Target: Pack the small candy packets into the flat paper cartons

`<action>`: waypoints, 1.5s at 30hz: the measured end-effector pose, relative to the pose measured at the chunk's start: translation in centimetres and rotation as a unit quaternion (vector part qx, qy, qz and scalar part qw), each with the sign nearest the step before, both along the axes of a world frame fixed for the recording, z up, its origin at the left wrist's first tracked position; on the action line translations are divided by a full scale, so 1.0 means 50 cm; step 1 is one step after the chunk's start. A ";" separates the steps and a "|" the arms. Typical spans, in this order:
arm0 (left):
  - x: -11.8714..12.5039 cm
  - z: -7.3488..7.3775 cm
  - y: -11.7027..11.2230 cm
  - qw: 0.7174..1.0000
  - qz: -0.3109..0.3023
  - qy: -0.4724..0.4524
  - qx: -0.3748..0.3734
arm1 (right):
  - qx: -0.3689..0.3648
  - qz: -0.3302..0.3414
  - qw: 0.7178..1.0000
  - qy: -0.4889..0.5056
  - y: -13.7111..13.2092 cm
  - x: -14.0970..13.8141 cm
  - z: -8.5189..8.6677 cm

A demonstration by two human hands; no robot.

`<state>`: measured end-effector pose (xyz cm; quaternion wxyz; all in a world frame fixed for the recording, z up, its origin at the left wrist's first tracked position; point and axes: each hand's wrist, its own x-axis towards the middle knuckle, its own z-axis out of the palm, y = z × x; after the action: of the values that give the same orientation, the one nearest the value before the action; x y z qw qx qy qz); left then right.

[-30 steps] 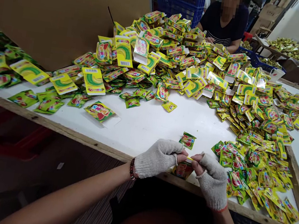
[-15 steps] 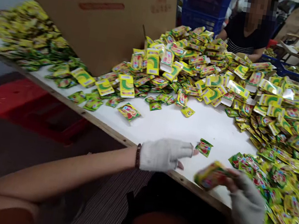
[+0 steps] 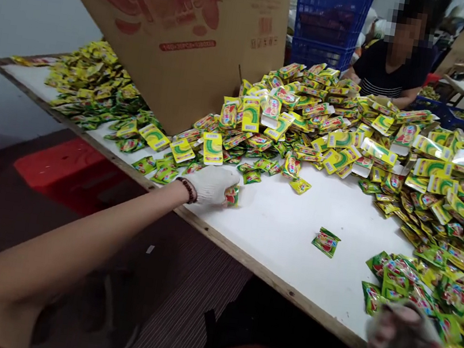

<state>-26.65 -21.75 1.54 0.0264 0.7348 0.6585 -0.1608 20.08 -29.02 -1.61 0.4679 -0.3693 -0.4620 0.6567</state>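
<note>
My left hand (image 3: 211, 187), in a white fingerless glove with a beaded bracelet at the wrist, is closed on a small printed box (image 3: 233, 195) near the table's front edge. The fingers cover most of that box. My right hand (image 3: 415, 347), gloved too, is blurred at the lower right, beside a heap of green and yellow sachets (image 3: 420, 283). Its fingers look bent, and no object shows in them. One green sachet (image 3: 326, 242) lies alone on the white table (image 3: 276, 227) between my hands.
A large cardboard carton (image 3: 177, 73) stands tilted at the back left. Beside it rises a pile of yellow-green boxes (image 3: 311, 110). More sachets (image 3: 92, 83) lie at the far left. Across the table sits a person (image 3: 389, 69), near blue crates (image 3: 331, 20). A red stool (image 3: 67, 170) stands below.
My left hand has moved left, from near the lone sachet to the small box, and closed on it. My right hand has moved down and right; the box it held no longer shows there.
</note>
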 end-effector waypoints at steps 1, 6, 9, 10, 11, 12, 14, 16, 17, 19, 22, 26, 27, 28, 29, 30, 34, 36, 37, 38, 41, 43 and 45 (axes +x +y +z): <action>0.026 0.001 -0.005 0.999 -0.003 -0.029 0.029 | 0.019 0.017 0.999 -0.021 0.002 -0.023 -0.003; 0.200 -0.009 -0.053 0.949 0.004 -0.294 0.116 | 0.054 0.082 0.964 -0.245 0.002 -0.123 -0.007; 0.318 -0.038 -0.087 0.804 0.020 -0.593 0.044 | 0.096 -0.027 0.954 -0.282 0.004 -0.147 -0.028; 0.354 -0.052 -0.097 0.738 0.032 -0.674 0.013 | 0.110 -0.057 0.955 -0.271 0.006 -0.149 -0.037; 0.385 -0.066 -0.106 0.676 0.049 -0.735 -0.015 | 0.120 -0.079 0.957 -0.253 0.007 -0.149 -0.046; 0.412 -0.081 -0.113 0.628 0.069 -0.775 -0.035 | 0.125 -0.092 0.959 -0.235 0.009 -0.147 -0.054; 0.446 -0.107 -0.124 0.577 0.098 -0.810 -0.047 | 0.126 -0.111 0.961 -0.218 0.012 -0.139 -0.064; 0.457 -0.122 -0.128 0.591 0.091 -0.801 -0.027 | 0.139 -0.124 0.952 -0.241 0.016 -0.128 -0.067; 0.455 -0.125 -0.127 0.615 0.077 -0.784 -0.012 | 0.155 -0.125 0.944 -0.263 0.018 -0.122 -0.065; 0.443 -0.121 -0.120 0.665 0.048 -0.745 0.006 | 0.199 -0.115 0.924 -0.305 0.021 -0.111 -0.056; 0.422 -0.101 -0.104 0.706 0.024 -0.708 0.007 | 0.242 -0.086 0.906 -0.338 0.028 -0.108 -0.038; 0.413 -0.078 -0.085 0.726 0.017 -0.687 -0.002 | 0.212 -0.088 0.919 -0.320 0.041 -0.125 -0.031; 0.414 -0.077 -0.082 0.709 0.029 -0.704 -0.013 | 0.194 -0.091 0.931 -0.295 0.044 -0.130 -0.035; 0.415 -0.079 -0.081 0.685 0.043 -0.727 -0.027 | 0.179 -0.096 0.941 -0.269 0.047 -0.135 -0.039; 0.416 -0.082 -0.079 0.663 0.055 -0.746 -0.038 | 0.173 -0.101 0.947 -0.251 0.049 -0.139 -0.044; 0.416 -0.087 -0.079 0.653 0.058 -0.754 -0.044 | 0.177 -0.105 0.947 -0.245 0.050 -0.141 -0.049; 0.407 -0.101 -0.085 0.722 -0.006 -0.691 0.029 | 0.264 -0.124 0.914 -0.281 0.045 -0.140 -0.049; 0.402 -0.097 -0.090 0.742 -0.044 -0.666 0.065 | 0.291 -0.102 0.909 -0.281 0.041 -0.137 -0.033; 0.401 -0.091 -0.092 0.743 -0.052 -0.664 0.069 | 0.286 -0.084 0.911 -0.284 0.040 -0.136 -0.023; 0.400 -0.083 -0.093 0.743 -0.052 -0.664 0.063 | 0.270 -0.063 0.916 -0.289 0.040 -0.135 -0.012; 0.403 -0.056 -0.089 0.748 -0.024 -0.663 0.015 | 0.209 -0.032 0.927 -0.309 0.042 -0.131 0.013; 0.405 -0.041 -0.083 0.764 -0.002 -0.646 -0.009 | 0.194 -0.037 0.929 -0.315 0.044 -0.131 0.020; 0.404 -0.035 -0.077 0.780 0.012 -0.626 -0.016 | 0.193 -0.047 0.927 -0.319 0.046 -0.131 0.021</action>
<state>-6.43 -25.58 -0.21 0.4462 0.6653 0.5033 0.3239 13.52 -26.72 -0.54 0.3888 -0.4834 -0.6862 0.3799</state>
